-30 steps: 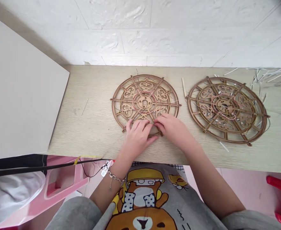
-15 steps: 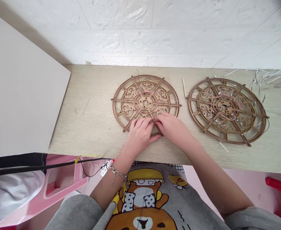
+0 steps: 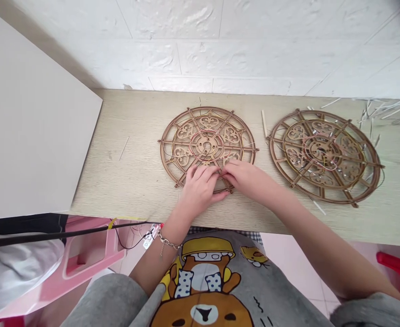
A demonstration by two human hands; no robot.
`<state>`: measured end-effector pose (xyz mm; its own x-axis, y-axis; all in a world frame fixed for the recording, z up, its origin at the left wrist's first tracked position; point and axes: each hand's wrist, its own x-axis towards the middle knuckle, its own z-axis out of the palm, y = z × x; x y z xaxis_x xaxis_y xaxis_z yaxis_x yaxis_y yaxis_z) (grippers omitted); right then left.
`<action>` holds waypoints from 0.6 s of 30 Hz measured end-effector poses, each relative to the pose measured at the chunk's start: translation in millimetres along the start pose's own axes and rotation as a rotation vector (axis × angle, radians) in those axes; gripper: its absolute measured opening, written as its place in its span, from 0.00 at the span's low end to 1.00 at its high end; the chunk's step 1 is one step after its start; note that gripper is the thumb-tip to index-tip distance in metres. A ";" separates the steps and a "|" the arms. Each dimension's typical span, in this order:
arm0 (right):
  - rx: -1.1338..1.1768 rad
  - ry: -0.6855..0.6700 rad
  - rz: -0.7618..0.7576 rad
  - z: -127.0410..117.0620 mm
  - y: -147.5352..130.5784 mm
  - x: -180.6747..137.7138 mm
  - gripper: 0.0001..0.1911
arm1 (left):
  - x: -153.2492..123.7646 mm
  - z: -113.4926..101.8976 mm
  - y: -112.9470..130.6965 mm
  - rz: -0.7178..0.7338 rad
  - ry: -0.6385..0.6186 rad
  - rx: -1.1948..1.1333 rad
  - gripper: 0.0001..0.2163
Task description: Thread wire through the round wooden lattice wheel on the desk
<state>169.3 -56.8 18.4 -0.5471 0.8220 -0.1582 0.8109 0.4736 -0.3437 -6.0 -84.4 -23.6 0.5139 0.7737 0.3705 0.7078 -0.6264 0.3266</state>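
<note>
Fingers of the left hand (image 3: pixel 200 188) and right hand (image 3: pixel 249 179) pinch thin wiring on the round brown wooden fretwork wheel (image 3: pixel 206 145). It lies flat on the pale tabletop (image 3: pixel 135 181).

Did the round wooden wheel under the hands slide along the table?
No. The left wooden wheel keeps its gap to the stick and the right wheel.

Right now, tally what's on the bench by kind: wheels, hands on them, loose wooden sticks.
Wooden wheels: 2, left wheel and right wheel
Hands on the left wheel: 2, left hand and right hand
Wooden stick between the wheels: 1
Total: 5
</note>
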 end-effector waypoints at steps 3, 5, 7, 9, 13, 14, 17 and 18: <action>-0.110 -0.003 -0.028 -3.6 -3.5 0.2 0.07 | -1.0 1.3 -1.2 0.011 0.001 -0.002 0.17; -0.166 -0.014 -0.090 -8.1 -4.4 1.1 0.07 | -1.8 2.1 -1.9 0.019 0.008 0.004 0.17; -0.209 -0.025 -0.132 -11.8 -5.2 2.0 0.07 | -2.2 2.4 -2.3 0.025 0.014 0.009 0.17; -0.242 -0.018 -0.123 -12.4 -8.3 2.0 0.07 | -2.1 2.0 -2.1 0.026 0.009 0.006 0.17; -0.251 0.055 0.118 -2.3 -26.2 -2.7 0.10 | -0.2 -0.6 -0.3 0.010 -0.001 -0.015 0.16; -0.242 0.078 0.189 1.6 -31.9 -4.4 0.10 | 0.4 -1.4 0.2 0.008 0.003 -0.017 0.15; -0.196 0.131 0.308 10.9 -44.1 -9.1 0.11 | 1.4 -3.1 1.1 0.006 0.018 -0.011 0.13; -0.181 0.138 0.317 12.3 -45.1 -10.1 0.10 | 1.4 -3.3 1.1 0.006 0.021 -0.007 0.13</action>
<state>135.6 -90.3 24.1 -0.2407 0.9654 -0.1004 0.9655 0.2275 -0.1264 -6.0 -84.3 -19.8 0.5076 0.7679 0.3906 0.7012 -0.6317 0.3307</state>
